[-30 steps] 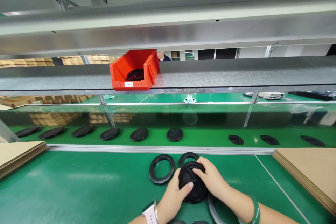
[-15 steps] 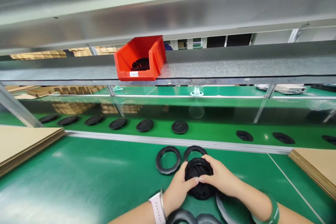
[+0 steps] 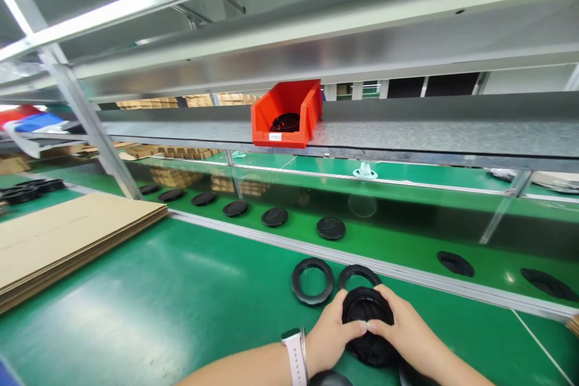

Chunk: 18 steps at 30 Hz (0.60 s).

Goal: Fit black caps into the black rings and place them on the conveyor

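Observation:
A round black plastic part (image 3: pixel 368 347) with a raised rim is held in both hands above the green worktop. My left hand (image 3: pixel 332 329), with a pale watch strap at the wrist, grips its left side, thumb across its face. My right hand (image 3: pixel 404 325) clasps the right side, and the two thumb tips meet near the middle. Just beyond the part lie two black rings, one on the left (image 3: pixel 312 281) and one partly behind my fingers (image 3: pixel 359 276). Under my wrists, more dark round pieces (image 3: pixel 330 379) are partly hidden.
Several black discs (image 3: pixel 274 216) lie along the green strip behind the metal rail (image 3: pixel 253 239). A red bin (image 3: pixel 279 137) with black parts sits on the grey shelf (image 3: pixel 434 126). Cardboard sheets (image 3: pixel 81 235) are stacked at left. A pale green knobbed piece (image 3: pixel 365 170) stands farther back.
The view has swung left, so the scene shifts rightward and more of the left side shows. Both hands keep the same grip on the round black part.

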Motion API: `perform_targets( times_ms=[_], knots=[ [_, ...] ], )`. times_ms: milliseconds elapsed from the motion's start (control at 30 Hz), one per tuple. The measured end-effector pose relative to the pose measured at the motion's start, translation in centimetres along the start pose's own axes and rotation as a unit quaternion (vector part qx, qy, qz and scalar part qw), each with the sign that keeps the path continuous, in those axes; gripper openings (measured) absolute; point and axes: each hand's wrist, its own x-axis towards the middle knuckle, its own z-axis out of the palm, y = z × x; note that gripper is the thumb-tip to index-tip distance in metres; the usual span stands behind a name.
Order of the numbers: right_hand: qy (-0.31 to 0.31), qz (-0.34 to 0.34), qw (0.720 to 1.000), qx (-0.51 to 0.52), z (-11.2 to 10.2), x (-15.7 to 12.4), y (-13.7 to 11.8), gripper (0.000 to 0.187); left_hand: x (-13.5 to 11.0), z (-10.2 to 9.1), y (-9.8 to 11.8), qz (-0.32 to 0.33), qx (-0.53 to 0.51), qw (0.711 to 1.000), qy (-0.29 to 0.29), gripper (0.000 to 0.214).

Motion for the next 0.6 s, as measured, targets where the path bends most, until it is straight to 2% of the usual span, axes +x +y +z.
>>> perform_targets(
  times_ms=[100,200,233,300,400,500,567,600],
  knots=[
    [0.018,0.014,1.000,0.003,0.3,0.4,0.6,0.049,0.0,0.1,0.1,-0.009,0.020,1.000,0.014,0.038],
    [-0.015,0.006,0.999,0.052,-0.3,1.1,1.3,0.053,0.1,0.1,-0.4,-0.014,0.038,0.999,0.021,0.042],
    [-0.029,0.007,0.997,0.075,-0.8,1.3,1.6,0.054,0.2,0.1,-0.7,-0.020,0.026,0.999,0.013,0.045],
    [-0.032,0.027,0.992,0.120,-2.6,1.8,2.5,0.058,0.5,0.3,-1.2,-0.042,-0.044,0.997,-0.040,0.056],
    [0.044,0.082,0.974,0.208,-6.5,2.6,4.6,0.065,1.2,0.6,-1.7,-0.065,-0.165,0.974,-0.141,0.073],
    [0.166,0.155,0.926,0.302,-9.9,3.2,7.1,0.068,1.7,0.9,-1.8,-0.073,-0.169,0.974,-0.134,0.079],
    [0.251,0.185,0.892,0.326,-11.2,3.7,8.8,0.062,1.8,0.9,-1.9,-0.081,-0.156,0.977,-0.122,0.079],
    [0.281,0.181,0.885,0.324,-11.4,3.9,9.7,0.058,1.8,0.9,-1.9,-0.082,-0.153,0.977,-0.123,0.078]
  ],
)
